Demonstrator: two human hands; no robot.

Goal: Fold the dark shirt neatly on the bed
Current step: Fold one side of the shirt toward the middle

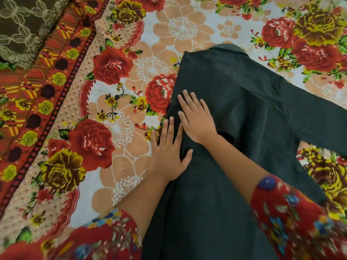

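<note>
Head view. The dark shirt [234, 109] lies spread flat on the bed [131, 44], which is covered by a sheet printed with red and yellow roses and peach flowers. The collar [229, 48] points away from the person, and the body of the garment runs down to the near edge of the view. One long sleeve [319, 117] extends outward to the right, while the left side ends in a straight edge. Both hands rest palm down near that edge. The left hand [167, 154] straddles the edge where the cloth meets the sheet, and the right hand [197, 121] lies just beyond it on the cloth. The fingers [187, 100] of both hands are straight, slightly spread and grip nothing. The person's forearms emerge from floral sleeves [293, 212]. A brown patterned cloth [22, 25] occupies the far left corner.
</note>
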